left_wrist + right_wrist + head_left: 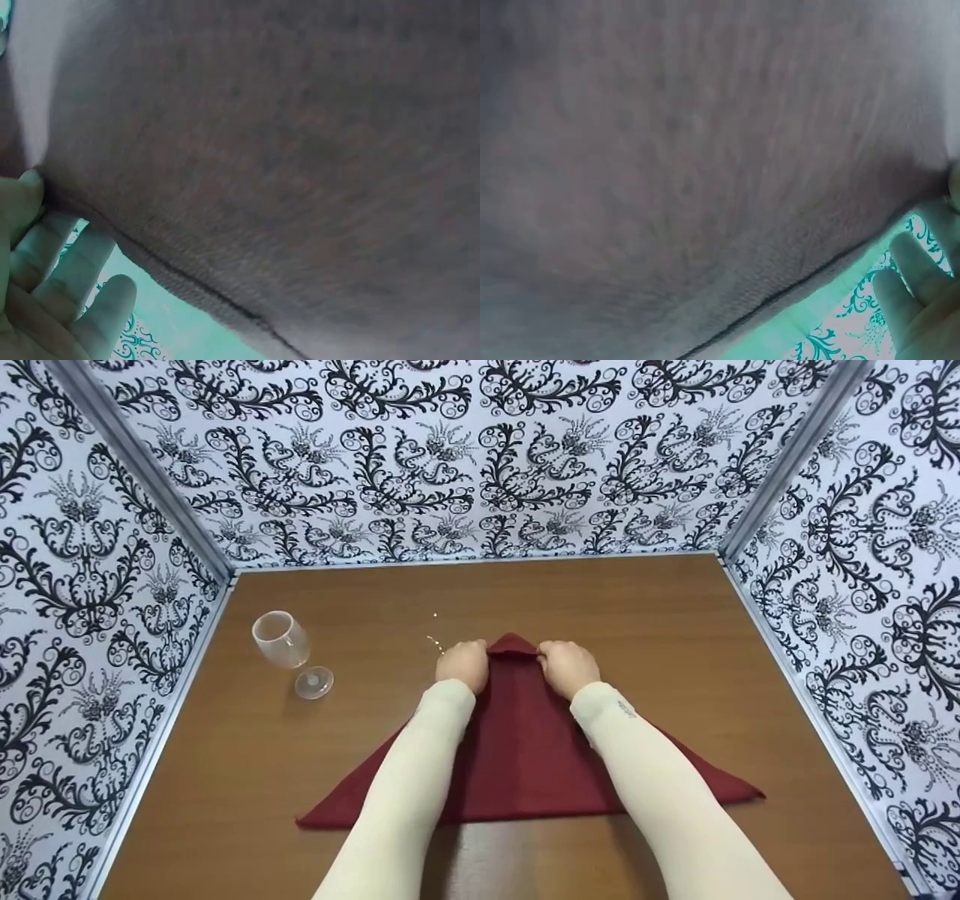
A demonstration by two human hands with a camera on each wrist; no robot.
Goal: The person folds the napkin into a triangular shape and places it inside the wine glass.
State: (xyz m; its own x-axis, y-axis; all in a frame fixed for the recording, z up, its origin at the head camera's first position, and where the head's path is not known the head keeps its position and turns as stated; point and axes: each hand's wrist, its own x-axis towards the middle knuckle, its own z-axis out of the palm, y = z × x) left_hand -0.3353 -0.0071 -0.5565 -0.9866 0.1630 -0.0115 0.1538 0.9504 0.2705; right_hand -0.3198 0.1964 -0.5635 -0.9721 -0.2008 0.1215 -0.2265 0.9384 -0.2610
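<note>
A dark red cloth napkin (517, 750), folded into a triangle, has its long edge toward me and its peak away. Near the peak, my left hand (463, 664) pinches the left sloping edge between thumb and finger. Opposite it, my right hand (570, 666) pinches the right edge the same way. Between the hands the tip stands up in a small hood. In the left wrist view the cloth (247, 150) fills most of the frame, its hem running down from the pinch. The right wrist view shows the cloth (705, 165) likewise, with the other fingers (915, 270) spread below the hem.
A clear stemmed glass (281, 639) stands on the wooden table (360, 600) to the left of the napkin. Patterned black-and-white walls (465, 457) enclose the table at the back and both sides. Small bright specks (434, 643) lie near my left hand.
</note>
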